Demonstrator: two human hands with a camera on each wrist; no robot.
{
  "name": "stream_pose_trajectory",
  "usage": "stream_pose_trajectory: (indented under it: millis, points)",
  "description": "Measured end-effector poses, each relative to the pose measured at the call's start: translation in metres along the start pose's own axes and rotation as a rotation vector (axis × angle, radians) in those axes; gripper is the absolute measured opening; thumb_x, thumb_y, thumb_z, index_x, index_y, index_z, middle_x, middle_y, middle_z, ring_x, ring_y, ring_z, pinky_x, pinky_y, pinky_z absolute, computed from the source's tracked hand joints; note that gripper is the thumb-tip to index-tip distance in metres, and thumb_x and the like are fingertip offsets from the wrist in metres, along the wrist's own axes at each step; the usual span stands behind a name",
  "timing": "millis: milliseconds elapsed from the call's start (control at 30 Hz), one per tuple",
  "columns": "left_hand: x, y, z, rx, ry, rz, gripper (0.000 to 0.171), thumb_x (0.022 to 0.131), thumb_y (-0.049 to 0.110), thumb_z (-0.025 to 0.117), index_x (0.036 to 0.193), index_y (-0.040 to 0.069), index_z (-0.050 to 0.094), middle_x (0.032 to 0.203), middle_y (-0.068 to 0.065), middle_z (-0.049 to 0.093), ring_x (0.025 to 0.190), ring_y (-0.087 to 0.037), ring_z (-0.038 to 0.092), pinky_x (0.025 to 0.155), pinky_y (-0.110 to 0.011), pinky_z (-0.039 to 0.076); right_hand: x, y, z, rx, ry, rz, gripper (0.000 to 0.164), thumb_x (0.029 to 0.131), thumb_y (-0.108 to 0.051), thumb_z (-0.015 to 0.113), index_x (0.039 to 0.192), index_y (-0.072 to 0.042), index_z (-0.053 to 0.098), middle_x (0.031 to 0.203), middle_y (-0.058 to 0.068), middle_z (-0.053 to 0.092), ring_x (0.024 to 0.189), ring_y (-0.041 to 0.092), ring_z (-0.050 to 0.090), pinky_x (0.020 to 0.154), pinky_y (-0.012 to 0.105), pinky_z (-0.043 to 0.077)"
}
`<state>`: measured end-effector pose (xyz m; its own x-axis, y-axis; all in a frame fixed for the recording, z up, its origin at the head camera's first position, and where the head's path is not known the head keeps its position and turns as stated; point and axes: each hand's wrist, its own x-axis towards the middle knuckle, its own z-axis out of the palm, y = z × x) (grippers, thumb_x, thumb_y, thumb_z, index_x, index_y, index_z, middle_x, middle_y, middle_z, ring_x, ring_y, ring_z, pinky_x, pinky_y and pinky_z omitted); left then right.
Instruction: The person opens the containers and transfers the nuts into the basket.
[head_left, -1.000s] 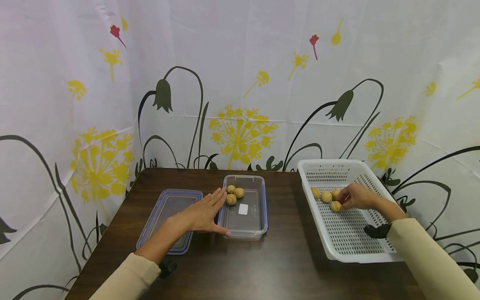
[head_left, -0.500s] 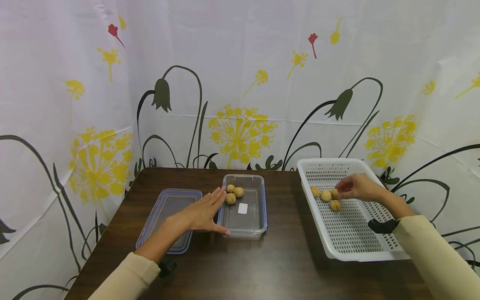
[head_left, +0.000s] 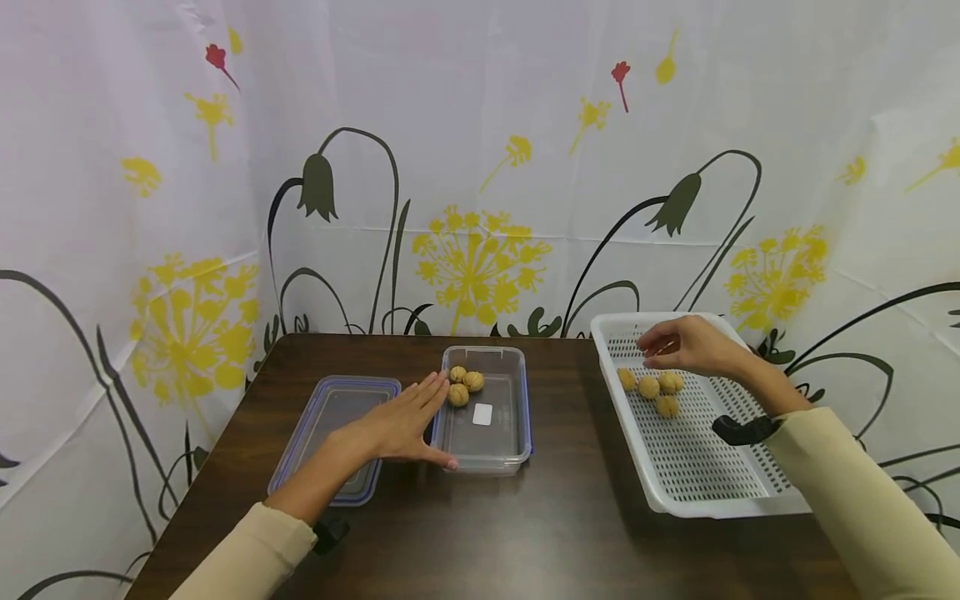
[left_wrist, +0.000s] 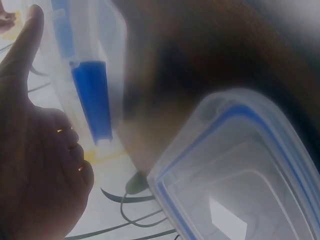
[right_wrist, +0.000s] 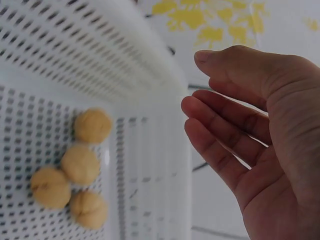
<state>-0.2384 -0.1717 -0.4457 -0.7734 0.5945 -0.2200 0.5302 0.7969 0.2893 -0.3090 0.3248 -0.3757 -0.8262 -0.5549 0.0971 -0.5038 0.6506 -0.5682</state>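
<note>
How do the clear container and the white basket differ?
The clear container has solid, see-through walls; the white basket is full of holes. The basket is larger than the container. Three walnuts show in the container, four walnuts in the basket. Both are open at the top.

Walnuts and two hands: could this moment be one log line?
Left hand: at left side of box | Right hand: empty, over basket | Walnuts: four in basket, three in box | Lid: off, left of box
</note>
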Motion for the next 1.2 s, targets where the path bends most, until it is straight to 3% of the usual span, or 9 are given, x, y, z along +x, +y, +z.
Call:
stream_pose_trajectory:
  millis: [200, 467, 700, 1200]
  points:
    - [0.000, 0.001, -0.003, -0.006, 0.002, 0.009, 0.129, 0.085, 0.073, 0.075, 0.166, -0.007, 0.013, 0.176, -0.024, 0.006, 0.164, -0.039, 0.006, 0.131, -0.057, 0.015, 0.023, -0.027, 0.003, 0.029, -0.059, -0.040, 0.028, 0.092, -0.011, 0.084, 0.116, 0.003, 0.077, 0.110, 0.016, 0.079, 0.095, 0.021, 0.078, 0.084, 0.029, 0.063]
    - [0.000, 0.001, -0.002, -0.001, 0.012, 0.010, 0.129, 0.085, 0.072, 0.076, 0.166, -0.007, 0.014, 0.176, -0.024, 0.007, 0.164, -0.040, 0.007, 0.131, -0.057, 0.015, 0.054, -0.054, 0.022, 0.050, -0.136, -0.107, 0.031, 0.091, -0.009, 0.083, 0.119, 0.002, 0.076, 0.112, 0.013, 0.078, 0.099, 0.025, 0.077, 0.091, 0.041, 0.063]
    - [-0.001, 0.003, -0.002, 0.004, 0.012, 0.013, 0.128, 0.085, 0.071, 0.076, 0.166, -0.007, 0.015, 0.176, -0.025, 0.008, 0.163, -0.040, 0.007, 0.131, -0.056, 0.015, 0.079, -0.073, 0.046, 0.057, -0.172, -0.195, 0.030, 0.090, -0.005, 0.083, 0.118, 0.004, 0.076, 0.110, 0.014, 0.079, 0.098, 0.026, 0.078, 0.088, 0.034, 0.064]
    - [-0.001, 0.002, -0.002, 0.002, 0.017, 0.019, 0.128, 0.085, 0.071, 0.076, 0.166, -0.008, 0.016, 0.175, -0.025, 0.008, 0.163, -0.041, 0.008, 0.131, -0.057, 0.016, 0.125, -0.092, 0.099, 0.085, -0.279, -0.213, 0.034, 0.093, -0.003, 0.079, 0.124, 0.007, 0.072, 0.119, 0.022, 0.076, 0.106, 0.028, 0.077, 0.092, 0.028, 0.061]
